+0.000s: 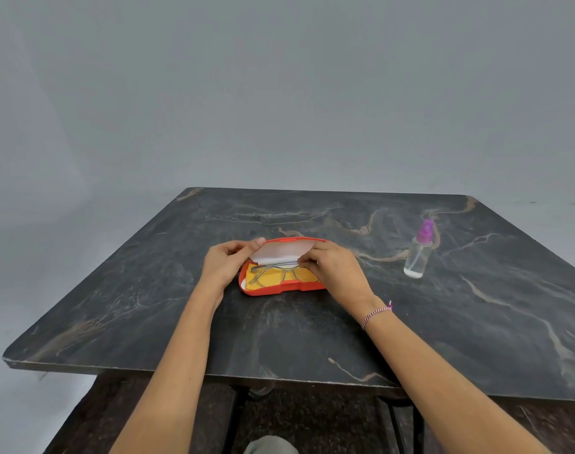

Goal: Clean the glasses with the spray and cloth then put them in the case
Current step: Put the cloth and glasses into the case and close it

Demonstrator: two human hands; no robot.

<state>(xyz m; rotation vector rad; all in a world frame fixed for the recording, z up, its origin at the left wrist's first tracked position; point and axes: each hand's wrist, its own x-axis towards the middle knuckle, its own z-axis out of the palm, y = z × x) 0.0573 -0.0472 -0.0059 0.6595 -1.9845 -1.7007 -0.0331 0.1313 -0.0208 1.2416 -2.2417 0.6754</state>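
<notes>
Orange case (281, 287) between both hands

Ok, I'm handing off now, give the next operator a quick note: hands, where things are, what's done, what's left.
Left hand grips the lid's left end; right hand is on its right end.
Red case is open mid-table; the glasses lie folded inside on the yellow cloth.
Spray bottle stands to the right, untouched.
Whether cleaning is done can't be told.
Left: close the lid if it is.
</notes>
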